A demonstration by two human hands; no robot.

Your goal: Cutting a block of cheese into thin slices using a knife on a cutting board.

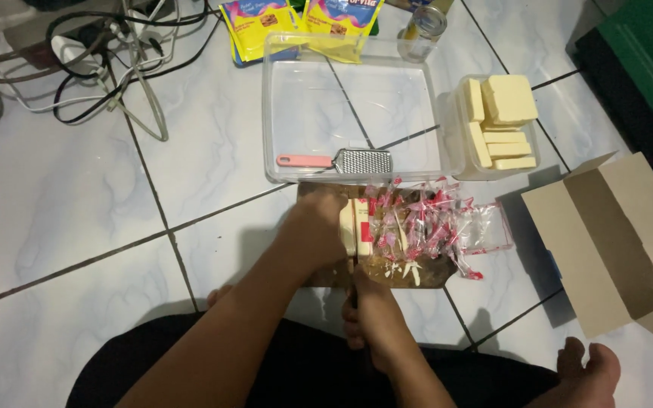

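White floor tiles hold a brown cutting board (432,276). On it, the left hand (319,227) presses the pale cheese block (355,227). At six o'clock, the right hand (372,313) grips a knife (355,283) pointing to twelve.

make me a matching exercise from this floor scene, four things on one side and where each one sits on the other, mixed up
Things:
1. pink-handled metal grater
2. pale yellow cheese slabs
3. heap of clear red-printed wrappers
4. open brown cardboard box

Places:
A. on the tiles at the far right
B. inside the large clear plastic tray
C. on the brown cutting board, right of the hands
D. stacked in the small clear tub beside the tray

Pairs: 1-B, 2-D, 3-C, 4-A
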